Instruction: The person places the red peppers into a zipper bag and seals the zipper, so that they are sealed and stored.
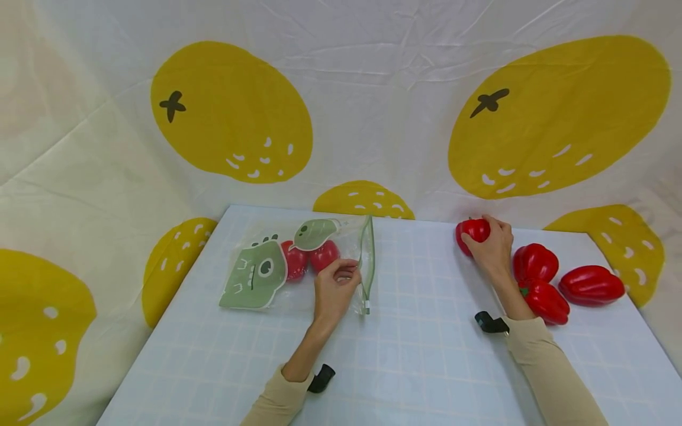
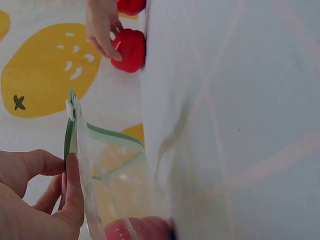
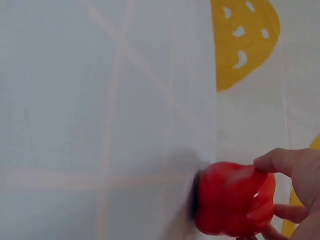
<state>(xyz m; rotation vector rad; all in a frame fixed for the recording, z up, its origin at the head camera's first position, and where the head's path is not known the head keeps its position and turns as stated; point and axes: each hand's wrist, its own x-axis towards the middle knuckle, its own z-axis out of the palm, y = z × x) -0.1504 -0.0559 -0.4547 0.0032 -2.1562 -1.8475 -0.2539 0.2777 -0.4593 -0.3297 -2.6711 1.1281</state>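
One red pepper (image 1: 469, 229) stands near the far edge of the tabletop (image 1: 421, 349), its bit of green stem showing at its far side; it is blocky, with no clear long axis. The grip of the right hand (image 1: 492, 245) is clamped on it, thumb on one side and fingers on the other. To the left lies one clear zip bag (image 1: 303, 299), its long axis running left to right and its green-edged mouth pointing right. The left hand (image 1: 334, 290) has its grip pinched on that edge. Two red items (image 1: 324, 258) are inside the bag. Beside the right forearm are three loose peppers (image 1: 591, 286): the rightmost lies lengthwise left to right; the nearest points its green stem leftward. Behind hangs a cloth (image 1: 373, 130) printed with yellow shapes.
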